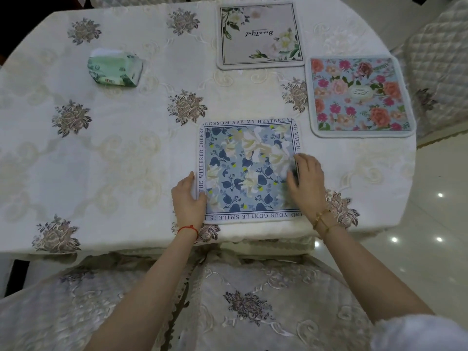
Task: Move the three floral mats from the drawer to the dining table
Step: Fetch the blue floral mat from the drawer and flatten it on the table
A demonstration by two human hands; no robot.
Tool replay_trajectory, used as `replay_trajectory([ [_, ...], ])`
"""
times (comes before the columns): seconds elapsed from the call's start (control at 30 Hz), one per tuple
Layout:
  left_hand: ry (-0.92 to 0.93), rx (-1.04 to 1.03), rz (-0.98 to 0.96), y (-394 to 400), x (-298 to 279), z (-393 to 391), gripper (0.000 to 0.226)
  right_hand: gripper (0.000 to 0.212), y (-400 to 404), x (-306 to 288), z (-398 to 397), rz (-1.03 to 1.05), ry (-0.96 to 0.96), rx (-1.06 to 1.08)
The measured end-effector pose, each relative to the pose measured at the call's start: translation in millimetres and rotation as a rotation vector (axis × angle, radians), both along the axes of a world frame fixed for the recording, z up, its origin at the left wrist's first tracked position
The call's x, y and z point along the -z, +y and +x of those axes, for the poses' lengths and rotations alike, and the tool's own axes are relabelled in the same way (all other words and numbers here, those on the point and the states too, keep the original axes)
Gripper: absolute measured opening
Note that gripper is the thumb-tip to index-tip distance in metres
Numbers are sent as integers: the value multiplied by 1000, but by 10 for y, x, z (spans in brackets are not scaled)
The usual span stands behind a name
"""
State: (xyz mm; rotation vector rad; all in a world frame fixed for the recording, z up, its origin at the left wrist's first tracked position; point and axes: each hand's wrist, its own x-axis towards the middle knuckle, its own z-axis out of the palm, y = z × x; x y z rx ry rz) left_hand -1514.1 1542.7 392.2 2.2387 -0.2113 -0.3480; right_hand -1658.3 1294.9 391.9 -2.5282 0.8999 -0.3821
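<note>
Three floral mats lie flat on the dining table (126,148), which wears a white embroidered cloth. A blue-and-white mat with a lettered border (249,171) sits near the table's front edge. My left hand (188,198) rests on its left edge, thumb on the mat's border. My right hand (307,181) lies on its right side, fingers slightly bent and blurred. A pink-and-orange rose mat (359,96) lies to the right, near the table's edge. A grey mat with white flowers and script (260,35) lies at the back.
A green tissue pack (115,68) sits on the table at the back left. A chair with an embroidered cover (248,307) stands between me and the table. A quilted chair (435,59) is at the right. Glossy floor tiles (435,224) show at the right.
</note>
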Motion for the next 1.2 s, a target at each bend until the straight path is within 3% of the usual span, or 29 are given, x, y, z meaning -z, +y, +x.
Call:
replay_trajectory([
  [0.33, -380, 481, 187, -848, 82, 744, 49, 55, -120, 135, 1145, -1, 180, -341],
  [0.53, -446, 642, 367, -1323, 288, 999, 54, 58, -181, 340, 1494, -70, 240, -405],
  [0.8, -505, 612, 390, -1258, 459, 1018, 56, 68, -380, 406, 1298, -129, 253, -330],
  [1.03, -385, 444, 424, -1009, 447, 1081, 72, 76, -649, 383, 1038, -88, 303, -217],
  [1.2, -405, 544, 310, -1034, 276, 1017, 69, 72, -539, 265, 1020, -40, 250, -180],
])
